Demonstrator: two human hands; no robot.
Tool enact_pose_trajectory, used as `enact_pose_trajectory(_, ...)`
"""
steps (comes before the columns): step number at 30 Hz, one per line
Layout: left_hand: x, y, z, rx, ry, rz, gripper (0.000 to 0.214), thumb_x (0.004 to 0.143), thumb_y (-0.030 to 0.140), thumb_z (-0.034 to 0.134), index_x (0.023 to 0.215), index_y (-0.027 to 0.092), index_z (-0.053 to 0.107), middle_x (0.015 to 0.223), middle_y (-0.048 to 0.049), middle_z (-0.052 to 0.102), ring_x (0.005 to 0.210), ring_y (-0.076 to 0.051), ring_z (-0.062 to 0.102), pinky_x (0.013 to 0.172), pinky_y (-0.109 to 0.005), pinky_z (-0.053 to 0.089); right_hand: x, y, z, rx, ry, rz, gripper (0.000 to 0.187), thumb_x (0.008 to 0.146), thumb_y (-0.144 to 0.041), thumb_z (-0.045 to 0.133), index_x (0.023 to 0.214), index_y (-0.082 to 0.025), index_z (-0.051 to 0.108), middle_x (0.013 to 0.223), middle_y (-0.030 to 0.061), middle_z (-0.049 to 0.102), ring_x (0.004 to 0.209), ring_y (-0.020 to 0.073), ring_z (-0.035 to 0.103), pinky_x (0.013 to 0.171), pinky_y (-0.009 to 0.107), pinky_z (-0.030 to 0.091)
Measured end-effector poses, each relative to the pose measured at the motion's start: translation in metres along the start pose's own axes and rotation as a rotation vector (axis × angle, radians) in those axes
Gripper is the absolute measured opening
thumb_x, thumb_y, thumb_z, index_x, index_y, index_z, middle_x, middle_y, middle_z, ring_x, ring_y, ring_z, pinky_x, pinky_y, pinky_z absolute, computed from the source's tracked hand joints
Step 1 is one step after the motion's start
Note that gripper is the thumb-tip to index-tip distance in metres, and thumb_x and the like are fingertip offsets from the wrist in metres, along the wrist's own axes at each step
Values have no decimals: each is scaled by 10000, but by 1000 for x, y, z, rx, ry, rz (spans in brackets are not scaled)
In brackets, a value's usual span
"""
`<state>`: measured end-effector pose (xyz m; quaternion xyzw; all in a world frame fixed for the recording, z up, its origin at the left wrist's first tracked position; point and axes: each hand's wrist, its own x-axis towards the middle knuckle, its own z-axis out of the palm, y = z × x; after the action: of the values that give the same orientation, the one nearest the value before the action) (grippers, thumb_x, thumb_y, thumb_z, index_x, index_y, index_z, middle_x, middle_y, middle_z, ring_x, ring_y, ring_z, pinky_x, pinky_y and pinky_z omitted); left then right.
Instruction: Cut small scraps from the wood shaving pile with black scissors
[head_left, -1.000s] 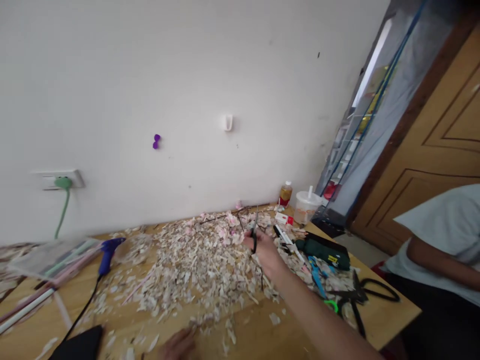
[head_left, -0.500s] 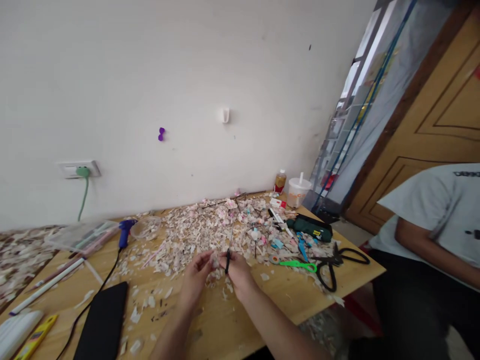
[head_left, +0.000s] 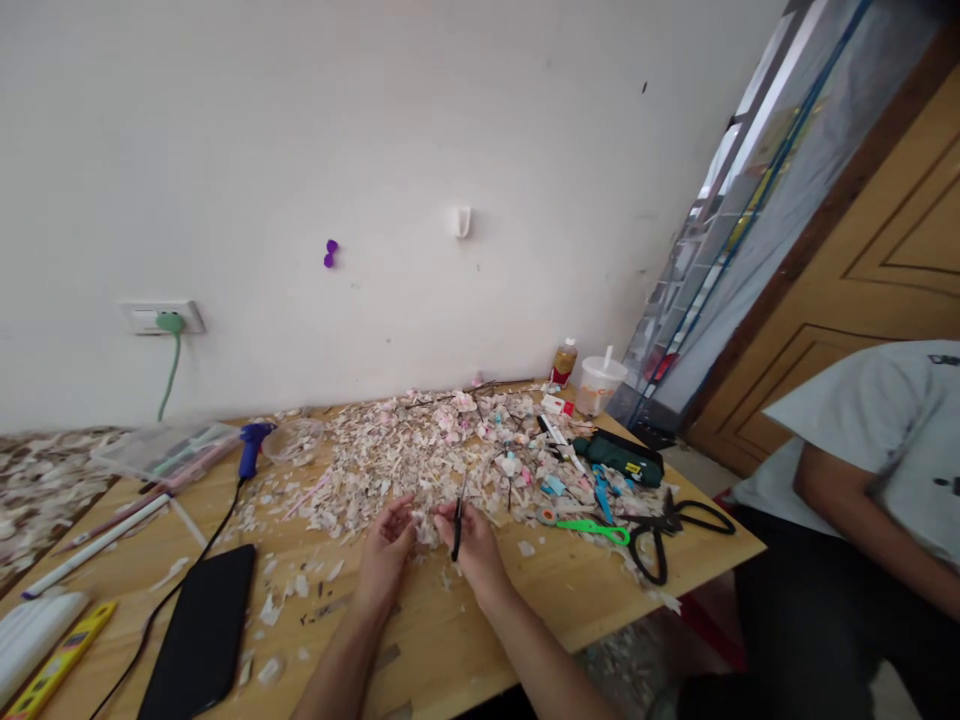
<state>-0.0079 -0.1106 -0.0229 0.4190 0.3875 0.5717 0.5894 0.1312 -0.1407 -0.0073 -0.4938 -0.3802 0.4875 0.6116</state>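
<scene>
Between my hands, at the near edge of the heap, is a pale petal-like bit, too small to make out well. R hand grips a slim black-handled tool, thin end up & away from me; scissors prob., can't tell for sure. L hand is just beside it, fingers curled; can't tell if they're pinching the pale bit or nothing.

Main risk IMO: w/ both hands this close, a slip of the R could nick an L fingertip. 2nd: the bit looks thin, so too hard a pinch could tear it, & if dropped it'd be v. hard to find b/c the heap of pale scraps right beyond my hands is much the same colour.

R of my R hand, big black scissors lie near the table edge; a careless forearm sweep could knock 'em off. Far L of my L hand, snagging the black cord could drag the blue glue gun along; can't tell if it's hot.
</scene>
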Motion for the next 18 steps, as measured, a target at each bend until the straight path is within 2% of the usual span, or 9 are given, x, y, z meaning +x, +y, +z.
enact_pose_trajectory(3, -1, -1, 0, -39, -5, -10, 443, 683, 314, 814, 1089, 226, 660, 870, -7, 662, 784, -138, 629, 690, -230, 504, -4, 7, 4, -5, -154, -37, 471, 633, -332, 808, 1035, -198, 603, 938, 38, 675, 831, 192, 648, 780, 317, 513)
enact_pose_trajectory(5, -3, -1, 1, -61, -18, -13, 434, 693, 315, 808, 1089, 229, 653, 926, -26, 678, 859, -167, 648, 752, -271, 521, -4, 11, 7, 38, -206, -13, 514, 621, -302, 822, 1065, -213, 579, 980, 38, 675, 831, 192, 658, 768, 320, 522)
enact_pose_trajectory(8, -4, 0, 1, -66, 3, 14, 422, 689, 298, 813, 1076, 236, 655, 988, -36, 681, 940, -179, 645, 803, -282, 521, -1, 17, 11, 85, -167, 22, 484, 601, -303, 826, 1004, -213, 574, 994, 36, 668, 803, 179, 654, 708, 288, 518)
enact_pose_trajectory(12, -6, -1, 0, -91, 37, -11, 440, 679, 290, 820, 1080, 236, 650, 905, -13, 669, 846, -152, 649, 737, -252, 525, 4, 18, 6, 55, -140, 7, 386, 649, -332, 777, 953, -207, 575, 934, 32, 657, 784, 175, 637, 655, 269, 509)
enact_pose_trajectory(15, -7, -1, 1, -153, 42, -56, 441, 666, 317, 824, 1056, 222, 640, 903, -16, 659, 804, -163, 662, 708, -277, 538, 4, 16, -3, -52, -195, -69, 342, 734, -363, 713, 1007, -211, 575, 979, 45, 648, 864, 199, 640, 755, 315, 530)
enact_pose_trajectory(18, -10, 2, 3, -195, 71, -64, 433, 648, 342, 827, 1016, 226, 631, 946, -15, 661, 819, -176, 676, 735, -303, 542, 1, 14, -14, -322, -238, -260, 490, 804, -332, 656, 1254, -221, 497, 1197, 85, 589, 1093, 234, 582, 951, 375, 479)
